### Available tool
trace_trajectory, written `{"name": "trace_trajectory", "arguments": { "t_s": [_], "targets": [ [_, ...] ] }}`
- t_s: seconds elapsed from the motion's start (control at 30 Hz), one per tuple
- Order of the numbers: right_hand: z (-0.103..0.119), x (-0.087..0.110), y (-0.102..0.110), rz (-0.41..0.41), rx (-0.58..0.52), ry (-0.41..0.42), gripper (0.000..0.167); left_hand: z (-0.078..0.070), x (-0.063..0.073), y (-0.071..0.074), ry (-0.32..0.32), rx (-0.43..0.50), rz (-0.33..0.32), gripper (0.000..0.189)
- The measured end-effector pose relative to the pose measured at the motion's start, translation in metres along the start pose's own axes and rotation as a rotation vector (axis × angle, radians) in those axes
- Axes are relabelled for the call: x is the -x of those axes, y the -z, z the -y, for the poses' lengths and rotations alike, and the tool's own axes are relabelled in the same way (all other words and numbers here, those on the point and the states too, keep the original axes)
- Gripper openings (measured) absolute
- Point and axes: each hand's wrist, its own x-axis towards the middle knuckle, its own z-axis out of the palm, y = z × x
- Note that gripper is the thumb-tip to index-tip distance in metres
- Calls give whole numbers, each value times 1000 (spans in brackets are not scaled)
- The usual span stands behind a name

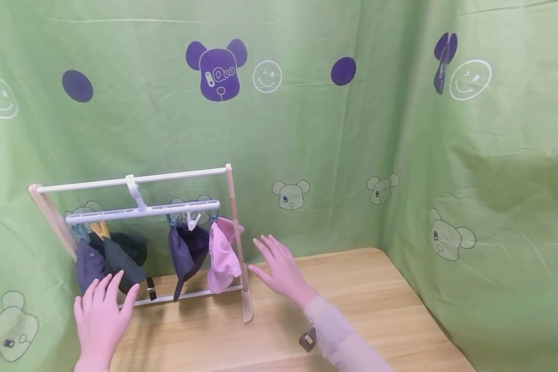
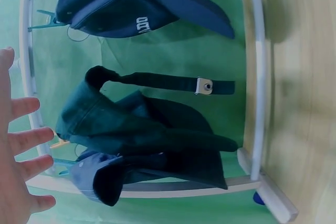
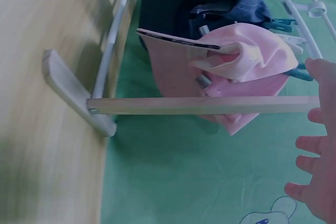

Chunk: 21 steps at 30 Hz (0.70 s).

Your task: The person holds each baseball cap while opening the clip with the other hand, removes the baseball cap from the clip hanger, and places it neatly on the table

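Several caps hang by clothespins from a white clip hanger (image 1: 167,209). At its left end are a navy cap (image 1: 88,266) and a dark green cap (image 1: 123,263), whose strap with a metal buckle (image 2: 204,86) dangles. Farther right hang another navy cap (image 1: 180,253) and a pink cap (image 1: 222,258). My left hand (image 1: 103,315) is in front of the green and left navy caps, fingers spread, holding nothing. My right hand (image 1: 281,268) is just right of the rack's right post, fingers extended and holding nothing. A white clothespin (image 1: 193,221) has no cap in it.
The hanger's hook (image 1: 134,190) sits over the top rail of a small wooden rack (image 1: 231,194) on a wooden table (image 1: 353,294). Green printed curtains (image 1: 297,134) surround the table behind and at the right. A small dark brown item (image 1: 308,340) shows beside my right sleeve.
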Motion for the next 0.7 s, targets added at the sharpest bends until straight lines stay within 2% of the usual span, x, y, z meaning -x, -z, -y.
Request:
{"name": "trace_trajectory", "arguments": {
  "t_s": [0.17, 0.37, 0.7],
  "targets": [
    [7, -10, 5, -17, -17, 20, 69, 1, -9, 7, -2, 0, 3, 52],
    [15, -24, 9, -27, 15, 49, 69, 5, -20, 15, -12, -9, -1, 53],
    [26, -48, 16, -71, 35, 94, 69, 8, -38, 27, -1, -34, 57, 59]
  ]
}}
